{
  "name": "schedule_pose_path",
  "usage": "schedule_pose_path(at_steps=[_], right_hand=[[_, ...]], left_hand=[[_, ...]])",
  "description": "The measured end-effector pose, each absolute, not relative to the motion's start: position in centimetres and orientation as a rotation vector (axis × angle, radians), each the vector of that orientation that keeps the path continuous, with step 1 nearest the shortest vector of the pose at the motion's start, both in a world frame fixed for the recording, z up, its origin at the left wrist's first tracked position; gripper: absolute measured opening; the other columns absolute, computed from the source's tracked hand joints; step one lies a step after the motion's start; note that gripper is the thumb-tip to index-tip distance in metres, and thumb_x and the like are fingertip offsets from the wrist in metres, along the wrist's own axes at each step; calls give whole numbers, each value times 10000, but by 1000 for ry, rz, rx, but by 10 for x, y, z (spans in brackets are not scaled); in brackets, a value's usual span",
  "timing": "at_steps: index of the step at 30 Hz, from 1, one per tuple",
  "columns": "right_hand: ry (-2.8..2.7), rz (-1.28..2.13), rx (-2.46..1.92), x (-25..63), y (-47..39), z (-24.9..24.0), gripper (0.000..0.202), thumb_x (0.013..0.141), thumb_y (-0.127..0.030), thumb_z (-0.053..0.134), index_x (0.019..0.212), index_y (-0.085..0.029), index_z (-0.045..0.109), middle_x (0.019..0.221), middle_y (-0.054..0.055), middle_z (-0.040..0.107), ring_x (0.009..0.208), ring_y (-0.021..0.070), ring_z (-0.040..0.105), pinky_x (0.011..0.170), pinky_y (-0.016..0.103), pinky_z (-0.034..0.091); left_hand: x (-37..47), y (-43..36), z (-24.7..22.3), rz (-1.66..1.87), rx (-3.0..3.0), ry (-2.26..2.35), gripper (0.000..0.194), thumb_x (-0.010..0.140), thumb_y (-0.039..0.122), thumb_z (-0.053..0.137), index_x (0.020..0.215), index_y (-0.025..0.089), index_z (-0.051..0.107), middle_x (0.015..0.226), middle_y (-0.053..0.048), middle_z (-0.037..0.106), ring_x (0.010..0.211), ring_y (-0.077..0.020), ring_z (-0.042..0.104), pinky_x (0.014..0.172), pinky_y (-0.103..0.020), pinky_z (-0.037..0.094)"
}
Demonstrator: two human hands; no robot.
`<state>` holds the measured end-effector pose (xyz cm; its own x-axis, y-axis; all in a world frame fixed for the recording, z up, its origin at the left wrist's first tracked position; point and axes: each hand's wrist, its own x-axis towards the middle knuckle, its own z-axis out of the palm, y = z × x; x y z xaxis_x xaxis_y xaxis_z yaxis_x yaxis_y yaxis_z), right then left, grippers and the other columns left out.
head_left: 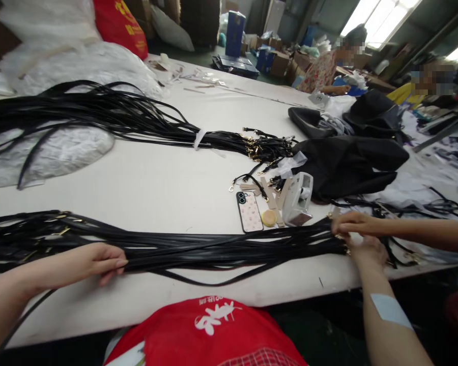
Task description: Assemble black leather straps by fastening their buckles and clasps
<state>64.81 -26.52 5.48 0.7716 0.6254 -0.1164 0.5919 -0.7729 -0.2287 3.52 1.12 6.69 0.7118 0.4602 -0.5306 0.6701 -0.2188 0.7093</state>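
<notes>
A long bundle of black straps (221, 249) with gold-coloured metal fittings lies along the front of the white table. At its left part, my left hand (105, 262) pinches a black strap at the bundle's near edge, fingertips together. My right hand (368, 252), below a pale blue patch (391, 310) on the forearm, is closed at the bundle's right end beside the gold clasps. What its fingers grip is hidden. Another person's hand (353, 223) reaches in from the right and meets mine at the strap ends.
A second tied strap bundle (137, 114) lies farther back. Beyond the near straps are a phone (250, 212), a yellow round item (268, 218), a white dispenser-like object (297, 198) and black fabric (347, 162). Plastic bags (80, 66) fill the back left. Two people work at the back right.
</notes>
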Motion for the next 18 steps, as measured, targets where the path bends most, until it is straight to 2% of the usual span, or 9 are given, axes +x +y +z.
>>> schedule_pose_path(at_steps=[1, 2, 3, 5, 6, 8, 11, 16, 18], right_hand=[[-807, 99, -2838, 645, -281, 50, 490, 973, -412, 361, 1311, -86, 498, 1267, 347, 480, 1257, 492, 413, 957, 695, 335], [-676, -55, -2860, 641, -296, 41, 575, 972, -415, 298, 1375, -20, 409, 1296, 414, 405, 1310, 540, 315, 968, 747, 256], [-550, -217, -2845, 636, -309, 31, 609, 964, -430, 278, 1412, -26, 363, 1309, 419, 389, 1337, 531, 287, 987, 734, 258], [-511, -604, -2584, 620, -322, 7, 544, 917, -448, 416, 1394, -188, 443, 1289, 326, 487, 1315, 476, 377, 1001, 670, 333], [-618, -706, -2444, 606, -321, -3, 527, 890, -427, 484, 1373, -218, 478, 1270, 297, 523, 1284, 473, 419, 992, 667, 354], [-781, -912, -2165, 566, -305, -13, 448, 850, -343, 561, 1254, -152, 588, 1152, 273, 606, 1178, 474, 514, 958, 677, 381], [-1199, -638, -1937, 483, -262, -1, 357, 871, -270, 562, 1190, -117, 607, 1136, 226, 630, 1132, 387, 560, 974, 608, 406], [-1674, 277, -1578, 362, -189, 35, 374, 938, -273, 470, 1300, -197, 526, 1304, 143, 570, 1197, 267, 534, 1006, 468, 442], [-1735, 557, -1448, 340, -166, 39, 363, 945, -274, 464, 1289, -206, 557, 1240, 118, 630, 1114, 220, 600, 947, 363, 492]], left_hand=[[38, 6, 68, -250, 1836, 900, 575, 840, 683, 437, 724, 152, 625, 518, 28, 563, 559, -131, 526, 633, -224, 432], [39, 1, 69, -250, 1802, 921, 582, 836, 695, 426, 741, 156, 623, 518, 28, 558, 566, -136, 524, 642, -229, 433], [39, -2, 70, -252, 1764, 938, 583, 831, 701, 425, 752, 158, 623, 520, 26, 558, 571, -140, 524, 647, -233, 434], [36, -7, 72, -278, 1677, 949, 567, 825, 694, 447, 765, 160, 626, 535, 20, 575, 577, -144, 525, 655, -238, 433], [34, -9, 72, -299, 1630, 939, 551, 829, 681, 463, 769, 159, 628, 546, 16, 589, 578, -143, 524, 658, -238, 432], [36, -13, 72, -332, 1543, 892, 509, 844, 643, 495, 779, 157, 633, 565, 10, 613, 582, -139, 522, 657, -233, 424], [59, -21, 70, -327, 1475, 785, 456, 857, 596, 534, 796, 160, 653, 581, 6, 631, 595, -134, 523, 650, -224, 415], [137, -37, 59, -209, 1403, 577, 469, 855, 599, 548, 790, 152, 676, 572, 4, 622, 563, -118, 497, 647, -230, 407], [158, -40, 58, -160, 1425, 521, 520, 860, 612, 528, 696, 138, 665, 548, -3, 599, 515, -104, 438, 578, -226, 362]])
